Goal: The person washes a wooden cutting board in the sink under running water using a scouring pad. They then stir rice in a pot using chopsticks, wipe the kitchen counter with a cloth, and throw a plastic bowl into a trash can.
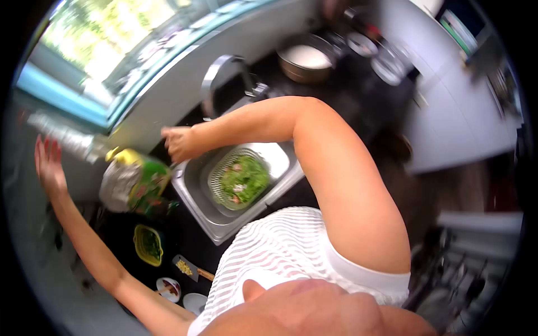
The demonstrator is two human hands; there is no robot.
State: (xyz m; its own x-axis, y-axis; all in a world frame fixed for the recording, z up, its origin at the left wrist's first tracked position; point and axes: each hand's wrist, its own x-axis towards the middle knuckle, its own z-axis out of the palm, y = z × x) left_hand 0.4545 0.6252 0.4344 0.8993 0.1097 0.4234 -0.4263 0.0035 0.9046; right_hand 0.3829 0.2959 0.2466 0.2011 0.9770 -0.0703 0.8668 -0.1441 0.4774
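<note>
The left hand is held out at the far left, its fingers extended and released; nothing is seen to be grasped. Its fingertips are set close to a clear bottle, though contact cannot be told. The right hand is held over the far-left corner of the sink, with its fingers partly curled; whether anything is grasped cannot be told, as its inner side is hidden.

Between the hands, on the dark counter, a green jug with a yellow top is placed left of the sink, with something silvery just beside it. In the sink, a basket is filled with leafy greens, among which pinkish bits are scattered. The tap is mounted behind.

Nearer the body, dark leaves are held in a yellow tub. A wooden-handled knife is laid down, with yellow bits on its blade. Beside it, a spoon is rested in a small bowl. At the far right of the counter, a pot is partly blurred.
</note>
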